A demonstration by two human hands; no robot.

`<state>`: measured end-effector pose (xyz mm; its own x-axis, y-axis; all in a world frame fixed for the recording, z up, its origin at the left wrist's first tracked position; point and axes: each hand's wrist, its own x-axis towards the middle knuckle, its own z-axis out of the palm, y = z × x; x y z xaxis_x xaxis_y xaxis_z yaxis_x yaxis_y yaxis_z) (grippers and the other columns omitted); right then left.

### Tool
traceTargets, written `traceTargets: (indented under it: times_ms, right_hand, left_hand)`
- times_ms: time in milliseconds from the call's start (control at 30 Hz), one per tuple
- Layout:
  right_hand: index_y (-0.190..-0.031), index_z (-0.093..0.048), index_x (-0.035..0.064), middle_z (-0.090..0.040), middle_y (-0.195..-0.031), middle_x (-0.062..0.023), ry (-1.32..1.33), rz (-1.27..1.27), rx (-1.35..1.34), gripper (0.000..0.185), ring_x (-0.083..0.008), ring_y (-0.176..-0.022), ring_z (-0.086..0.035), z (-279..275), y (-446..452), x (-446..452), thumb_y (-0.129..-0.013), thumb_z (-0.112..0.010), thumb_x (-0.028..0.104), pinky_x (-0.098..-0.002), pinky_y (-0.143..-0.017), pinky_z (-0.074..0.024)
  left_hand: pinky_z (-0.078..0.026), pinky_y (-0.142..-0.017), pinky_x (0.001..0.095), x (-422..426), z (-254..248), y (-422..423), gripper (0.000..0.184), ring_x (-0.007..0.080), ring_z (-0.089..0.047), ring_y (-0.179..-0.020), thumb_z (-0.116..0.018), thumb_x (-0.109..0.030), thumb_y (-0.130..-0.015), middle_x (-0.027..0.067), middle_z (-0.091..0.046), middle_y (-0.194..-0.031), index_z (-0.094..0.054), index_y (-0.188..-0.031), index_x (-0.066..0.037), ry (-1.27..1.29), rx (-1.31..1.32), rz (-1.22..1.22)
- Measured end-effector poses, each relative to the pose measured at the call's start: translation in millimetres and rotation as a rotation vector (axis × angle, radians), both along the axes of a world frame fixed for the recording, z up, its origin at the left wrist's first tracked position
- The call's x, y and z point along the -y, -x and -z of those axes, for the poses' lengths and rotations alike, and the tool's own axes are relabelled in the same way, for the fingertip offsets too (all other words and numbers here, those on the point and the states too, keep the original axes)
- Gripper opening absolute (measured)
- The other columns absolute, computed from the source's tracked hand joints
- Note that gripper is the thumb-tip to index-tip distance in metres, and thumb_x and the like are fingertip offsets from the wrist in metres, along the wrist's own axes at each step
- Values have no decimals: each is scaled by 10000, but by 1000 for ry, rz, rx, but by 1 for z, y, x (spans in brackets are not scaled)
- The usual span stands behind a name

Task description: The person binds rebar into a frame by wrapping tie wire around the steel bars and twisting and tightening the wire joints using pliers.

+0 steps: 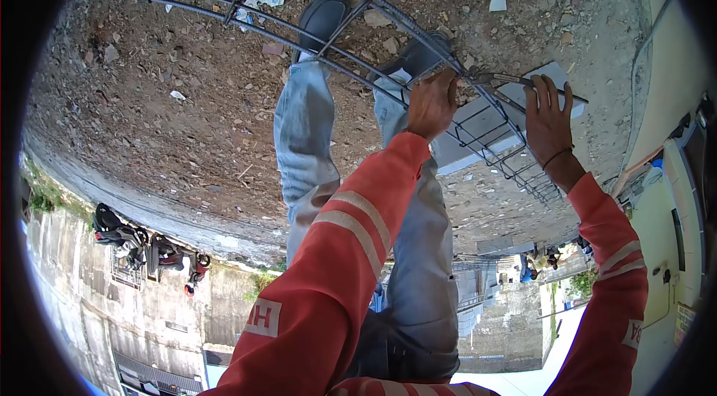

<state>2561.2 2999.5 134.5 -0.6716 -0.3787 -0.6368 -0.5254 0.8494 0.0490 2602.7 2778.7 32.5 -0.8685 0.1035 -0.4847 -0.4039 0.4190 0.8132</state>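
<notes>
The metal frame (420, 33), ribbed rods bent into a curving cage, runs off the top edge above the dusty, stony ground (194, 97). At its rod, the left hand (432, 106) hides its own fingertips, so I cannot tell whether they grip. Beside the frame, the right hand's fingers clamp dark pliers (515, 81), whose tips blur into the frame.
</notes>
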Motion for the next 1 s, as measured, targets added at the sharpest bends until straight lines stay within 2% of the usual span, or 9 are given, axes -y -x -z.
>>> traceTargets:
  times_ms: [67,133,167,233,367,667,867,933,1000]
  right_hand:
    - [-1159,-521,37,-474,-1337,-121,-13,-1,0,286,-278,-1289,-435,-1,0,1,-877,-536,82,-588,-1123,-243]
    - [-1102,-541,36,-500,-1272,-111,28,-30,-25,242,-268,-1199,-490,3,1,-2,-866,-548,91,-530,-1065,-357]
    - [-1102,-541,36,-500,-1272,-111,28,-29,-27,242,-268,-1199,-490,4,2,-4,-866,-548,91,-530,-1065,-357]
    - [-1029,-563,45,-543,-1147,-91,-38,8,183,195,-249,-1029,-567,11,6,-10,-836,-567,77,-439,-910,-489]
    - [-957,-583,63,-593,-1008,-61,86,-130,133,164,-233,-878,-615,33,47,-28,-794,-585,49,-370,-740,-542]
    - [-940,-627,39,-672,-889,-132,210,110,259,201,-337,-842,-678,79,43,-53,-764,-553,-24,-459,-718,-563]
    - [-977,-630,26,-670,-781,-220,176,-80,574,246,-404,-791,-671,58,88,-42,-737,-587,-10,-483,-715,-557]
    - [-1041,-605,19,-647,-732,-240,313,154,579,298,-433,-751,-659,53,61,-43,-744,-617,33,-501,-708,-543]
    - [-1074,-587,17,-646,-732,-241,312,180,607,324,-436,-750,-657,51,65,-40,-755,-628,57,-502,-705,-538]
  left_hand:
    - [-482,-620,501,1,0,0,96,418,-631,-731,-578,-104,-912,209,-663,-812,-629,-952,-33,10,27,35]
    - [-482,-620,499,0,1,-1,97,417,-631,-732,-573,-104,-916,208,-664,-816,-628,-954,-33,9,7,21]
    - [-482,-620,498,0,2,-3,99,416,-632,-733,-568,-104,-919,206,-664,-819,-628,-955,-34,9,-10,6]
    - [-480,-620,496,1,1,-2,102,417,-630,-733,-569,-110,-923,205,-663,-817,-628,-951,-32,8,19,26]
    - [-470,-616,495,2,1,-2,118,425,-621,-728,-576,-130,-931,205,-656,-802,-632,-938,-26,12,62,49]
    - [-454,-613,495,3,-2,-3,134,427,-610,-713,-569,-142,-940,213,-644,-785,-642,-955,-31,-56,87,33]
    - [-446,-604,491,-1,1,-3,134,436,-610,-717,-560,-135,-945,220,-643,-792,-644,-981,-37,-12,25,37]
    - [-448,-605,493,0,0,-4,126,435,-612,-715,-559,-130,-943,213,-639,-775,-632,-995,-42,-11,13,16]
    - [-451,-605,496,-1,0,-5,121,434,-615,-712,-558,-125,-941,206,-636,-758,-621,-1009,-47,-17,12,-7]
